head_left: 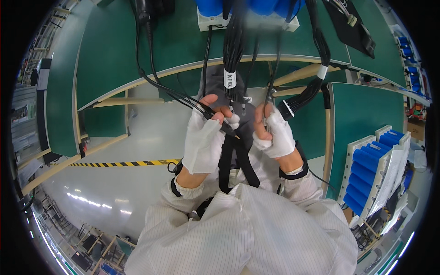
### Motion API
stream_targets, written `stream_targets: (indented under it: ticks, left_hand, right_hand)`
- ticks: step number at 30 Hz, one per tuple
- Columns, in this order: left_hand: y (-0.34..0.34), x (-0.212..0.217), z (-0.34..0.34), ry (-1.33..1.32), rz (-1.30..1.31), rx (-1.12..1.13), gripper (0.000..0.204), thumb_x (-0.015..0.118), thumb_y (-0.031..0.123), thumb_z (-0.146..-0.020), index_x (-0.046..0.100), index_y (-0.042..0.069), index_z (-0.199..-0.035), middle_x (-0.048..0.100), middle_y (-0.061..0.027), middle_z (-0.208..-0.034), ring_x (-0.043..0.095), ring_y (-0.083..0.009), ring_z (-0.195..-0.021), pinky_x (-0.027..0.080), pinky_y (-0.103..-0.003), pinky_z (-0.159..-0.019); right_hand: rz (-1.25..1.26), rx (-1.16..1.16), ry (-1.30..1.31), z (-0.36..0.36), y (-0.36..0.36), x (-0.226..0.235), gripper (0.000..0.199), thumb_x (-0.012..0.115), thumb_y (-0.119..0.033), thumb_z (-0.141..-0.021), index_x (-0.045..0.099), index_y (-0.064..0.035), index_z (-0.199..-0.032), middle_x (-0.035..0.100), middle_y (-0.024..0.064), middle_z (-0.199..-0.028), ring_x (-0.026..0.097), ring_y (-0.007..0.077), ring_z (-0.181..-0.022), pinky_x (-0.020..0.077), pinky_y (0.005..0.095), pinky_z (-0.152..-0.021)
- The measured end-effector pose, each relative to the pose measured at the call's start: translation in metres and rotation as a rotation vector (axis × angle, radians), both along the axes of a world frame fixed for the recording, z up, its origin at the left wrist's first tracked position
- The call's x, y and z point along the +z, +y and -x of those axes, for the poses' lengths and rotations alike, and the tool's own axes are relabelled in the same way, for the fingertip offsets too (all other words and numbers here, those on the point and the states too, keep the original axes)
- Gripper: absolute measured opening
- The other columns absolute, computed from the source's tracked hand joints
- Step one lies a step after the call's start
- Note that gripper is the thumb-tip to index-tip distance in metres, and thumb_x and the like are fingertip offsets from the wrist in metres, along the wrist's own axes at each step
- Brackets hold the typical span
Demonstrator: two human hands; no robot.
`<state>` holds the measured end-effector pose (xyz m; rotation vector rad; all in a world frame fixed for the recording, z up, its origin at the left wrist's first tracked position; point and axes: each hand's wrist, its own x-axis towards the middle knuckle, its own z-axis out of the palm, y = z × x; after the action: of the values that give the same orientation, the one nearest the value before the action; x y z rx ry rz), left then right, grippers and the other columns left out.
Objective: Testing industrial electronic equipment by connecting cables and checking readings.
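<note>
My left hand (204,140), in a white glove with bare fingertips, is closed on black cables (181,97) coming down from the upper left. A slim dark piece with a pointed, light tip (231,131) sticks out beneath its fingers. Opposite it, my right hand (277,135), gloved the same way, pinches a thin black cable (276,68) hanging over the bench edge. Between the hands hangs a thick black wire bundle (233,43) with a white label and small ends. Beside my right hand is a white multi-pin connector (286,110) on another black bundle.
Blue cylindrical cells in a white holder (275,24) stand on the green bench (178,41). More blue cells in a white frame (366,172) stand at the right. A black flat object (353,30) lies at the upper right. Yellow-black tape (119,163) marks the floor.
</note>
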<state>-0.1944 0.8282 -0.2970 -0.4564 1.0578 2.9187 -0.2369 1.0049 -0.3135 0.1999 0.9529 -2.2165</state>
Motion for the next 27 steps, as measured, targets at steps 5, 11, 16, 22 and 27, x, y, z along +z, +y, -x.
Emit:
stream_targets:
  ticks: [5,11,16,22,27]
  left_hand:
    - [0.000,0.002,-0.005,-0.012,-0.016,0.007,0.039,0.054,0.007,-0.091,0.039,0.003,-0.127,0.056,-0.0140,-0.098,0.059,-0.0239,-0.091,0.049,-0.036,-0.082]
    - [-0.003,0.010,-0.007,-0.017,0.031,0.018,0.037,0.054,0.011,-0.094,0.038,0.004,-0.126,0.056,-0.0144,-0.101,0.059,-0.0212,-0.090,0.048,-0.032,-0.081]
    - [0.000,0.004,-0.007,0.041,0.069,0.038,0.037,0.054,0.020,-0.095,0.039,0.005,-0.126,0.056,-0.0178,-0.105,0.060,-0.0254,-0.098,0.050,-0.037,-0.089]
    - [0.000,0.005,-0.007,0.109,0.066,0.054,0.031,0.052,0.021,-0.096,0.040,0.006,-0.121,0.056,-0.0183,-0.106,0.061,-0.0259,-0.099,0.050,-0.037,-0.090]
    - [0.002,0.008,-0.007,0.054,0.038,0.086,0.029,0.056,0.023,-0.095,0.039,0.007,-0.112,0.057,-0.0176,-0.103,0.060,-0.0223,-0.094,0.048,-0.035,-0.088]
  right_hand:
    - [0.004,-0.016,0.159,-0.010,-0.014,-0.009,0.026,0.044,-0.033,-0.097,0.044,-0.0076,-0.089,0.050,0.0046,-0.068,0.038,0.0081,-0.049,0.0293,0.0199,-0.046]
    - [-0.218,-0.043,0.464,-0.002,-0.021,0.005,0.042,0.045,-0.043,-0.097,0.056,-0.0037,-0.088,0.054,0.0051,-0.088,0.043,0.0113,-0.075,0.0344,0.0247,-0.070]
    - [-0.320,-0.025,0.387,-0.005,-0.023,0.011,0.034,0.052,-0.038,-0.095,0.058,-0.0044,-0.090,0.053,-0.0015,-0.083,0.040,0.0046,-0.066,0.0320,0.0190,-0.060]
    - [-0.299,-0.021,0.235,-0.009,-0.017,0.013,0.028,0.055,-0.032,-0.095,0.062,-0.0058,-0.090,0.052,-0.0051,-0.075,0.040,0.0006,-0.059,0.0292,0.0158,-0.050]
    - [-0.312,-0.122,0.259,-0.013,-0.027,0.011,0.025,0.055,-0.030,-0.095,0.062,-0.0061,-0.090,0.055,-0.0037,-0.077,0.043,0.0003,-0.060,0.0310,0.0152,-0.049]
